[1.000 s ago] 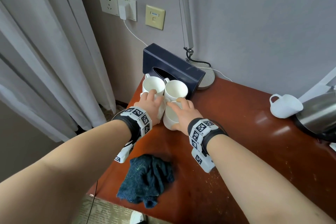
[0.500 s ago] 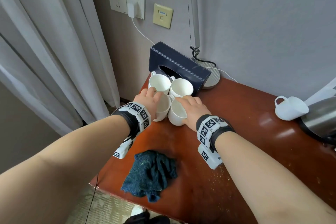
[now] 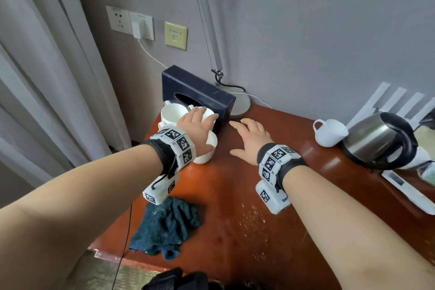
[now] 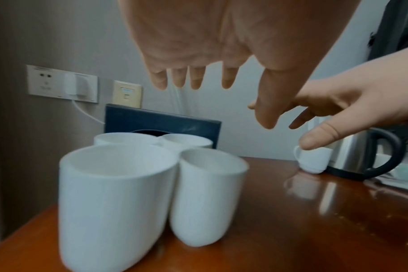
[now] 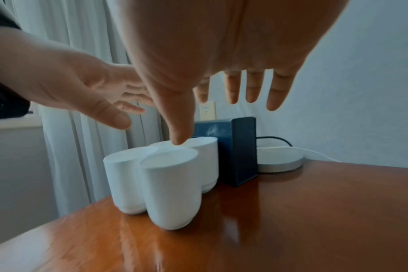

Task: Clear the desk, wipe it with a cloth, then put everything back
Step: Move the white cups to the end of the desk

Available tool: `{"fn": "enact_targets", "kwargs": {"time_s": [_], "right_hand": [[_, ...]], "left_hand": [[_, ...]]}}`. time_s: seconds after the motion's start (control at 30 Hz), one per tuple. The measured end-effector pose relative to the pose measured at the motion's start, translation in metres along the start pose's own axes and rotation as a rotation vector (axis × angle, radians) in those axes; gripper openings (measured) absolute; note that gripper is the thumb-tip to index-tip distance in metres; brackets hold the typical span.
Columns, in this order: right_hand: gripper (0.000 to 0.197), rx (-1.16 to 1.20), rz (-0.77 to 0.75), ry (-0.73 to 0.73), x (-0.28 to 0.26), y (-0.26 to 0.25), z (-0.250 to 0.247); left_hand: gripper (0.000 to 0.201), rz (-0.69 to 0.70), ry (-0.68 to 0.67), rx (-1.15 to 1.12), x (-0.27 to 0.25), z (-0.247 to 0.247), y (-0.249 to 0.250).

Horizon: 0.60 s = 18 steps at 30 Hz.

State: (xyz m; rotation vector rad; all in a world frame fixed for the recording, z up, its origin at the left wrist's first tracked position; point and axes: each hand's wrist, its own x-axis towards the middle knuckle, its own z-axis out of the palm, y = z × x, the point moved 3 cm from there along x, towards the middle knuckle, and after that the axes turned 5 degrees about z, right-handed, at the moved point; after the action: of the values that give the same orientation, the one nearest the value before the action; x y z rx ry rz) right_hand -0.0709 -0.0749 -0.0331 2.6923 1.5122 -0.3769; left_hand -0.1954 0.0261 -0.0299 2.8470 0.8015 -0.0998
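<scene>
Several white cups (image 3: pixel 173 113) stand packed together at the desk's far left corner, against a navy tissue box (image 3: pixel 200 90). My left hand (image 3: pixel 197 125) hovers just above them with its fingers straight, holding nothing; the left wrist view shows the cups (image 4: pixel 114 193) below the open palm (image 4: pixel 210 46). To the right of the cups, my right hand (image 3: pixel 246 136) is spread open over the red-brown desk (image 3: pixel 235 183), also empty. From the right wrist the cups (image 5: pixel 172 187) are at lower left of that hand (image 5: pixel 221 46). A crumpled dark blue cloth (image 3: pixel 164 226) lies near the front left edge.
One more white cup (image 3: pixel 329 132) and a steel kettle (image 3: pixel 376 141) stand at the far right. A lamp base (image 3: pixel 241 103) with its cable sits behind the tissue box. Papers (image 3: pixel 407 190) lie beside the kettle. Crumbs (image 3: pixel 254 216) speckle the desk's middle front.
Both hands have let go of the front two cups. The right hand has drawn off to the right and opened; the left hand has lifted and flattened above the cups.
</scene>
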Motion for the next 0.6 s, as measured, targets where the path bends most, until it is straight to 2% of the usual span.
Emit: {"fn": "enact_targets", "kwargs": {"time_s": [0.23,0.47,0.6], "right_hand": [[0.073,0.083,0.124,0.081,-0.052,0.110,-0.026],[0.072,0.062,0.233,0.045,-0.110,0.235,-0.037],[0.071,0.064,0.291,0.057,-0.136,0.288,-0.043]], "left_hand": [[0.086,0.135,0.086,-0.099,0.013,-0.011,0.100],[0.085,0.140,0.048,-0.153,0.032,0.011,0.206],[0.084,0.153,0.042,-0.199,0.044,0.016,0.258]]}}
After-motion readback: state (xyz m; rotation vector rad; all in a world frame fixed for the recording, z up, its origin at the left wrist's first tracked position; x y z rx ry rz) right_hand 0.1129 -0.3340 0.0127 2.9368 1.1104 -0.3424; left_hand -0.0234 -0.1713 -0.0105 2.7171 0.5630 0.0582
